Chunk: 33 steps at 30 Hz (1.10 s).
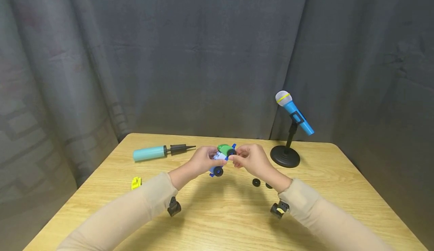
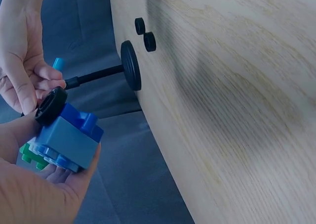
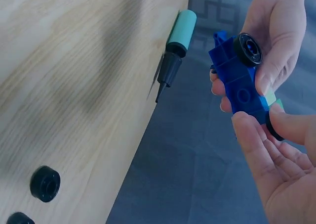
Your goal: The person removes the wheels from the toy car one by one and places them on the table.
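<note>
A small blue toy car (image 1: pixel 217 163) built of blocks, with a green block (image 1: pixel 224 149) on top, is held up over the table between both hands. My left hand (image 1: pixel 202 160) grips the car's body, its thumb along one side. One black wheel (image 1: pixel 218 171) sits at the end nearer me. At the other end, my right hand (image 1: pixel 252 160) pinches a second black wheel (image 3: pixel 272 127) between thumb and fingers, against the car's side. The right wrist view shows the blue underside (image 3: pixel 239 88) with a round mark.
Two loose black wheels (image 1: pixel 256 182) lie on the wooden table (image 1: pixel 223 221) near my right wrist. A yellow toy piece (image 1: pixel 136 183) lies at left, a teal hand pump (image 1: pixel 149 153) behind it. A blue microphone (image 1: pixel 298 117) on a black stand (image 1: pixel 285 157) stands at back right.
</note>
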Each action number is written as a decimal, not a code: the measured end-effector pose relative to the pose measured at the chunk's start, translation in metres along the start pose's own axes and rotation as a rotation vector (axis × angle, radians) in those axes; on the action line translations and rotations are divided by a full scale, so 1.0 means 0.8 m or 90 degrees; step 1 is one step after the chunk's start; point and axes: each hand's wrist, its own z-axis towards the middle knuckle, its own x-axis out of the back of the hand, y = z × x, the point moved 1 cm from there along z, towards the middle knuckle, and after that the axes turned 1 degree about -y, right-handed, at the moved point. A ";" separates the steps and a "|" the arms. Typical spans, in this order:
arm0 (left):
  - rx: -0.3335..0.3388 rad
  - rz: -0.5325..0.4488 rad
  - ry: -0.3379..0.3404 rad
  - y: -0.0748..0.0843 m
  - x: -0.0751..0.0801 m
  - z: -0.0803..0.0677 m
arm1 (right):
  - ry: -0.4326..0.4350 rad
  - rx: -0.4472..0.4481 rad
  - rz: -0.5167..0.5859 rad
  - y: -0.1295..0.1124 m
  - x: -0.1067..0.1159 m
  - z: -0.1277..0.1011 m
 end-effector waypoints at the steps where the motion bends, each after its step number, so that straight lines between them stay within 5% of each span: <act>1: -0.002 0.006 0.002 0.000 0.000 0.000 | 0.000 0.001 -0.008 0.000 0.000 0.000; 14: 0.011 0.044 0.003 0.002 0.000 0.005 | -0.032 0.098 -0.093 -0.005 0.004 0.010; 22: 0.016 0.037 0.003 -0.003 0.003 0.007 | -0.208 0.001 0.056 -0.003 0.025 0.017; 33: 0.038 0.056 0.032 -0.012 0.010 0.006 | -0.202 -0.123 0.108 0.033 0.038 0.022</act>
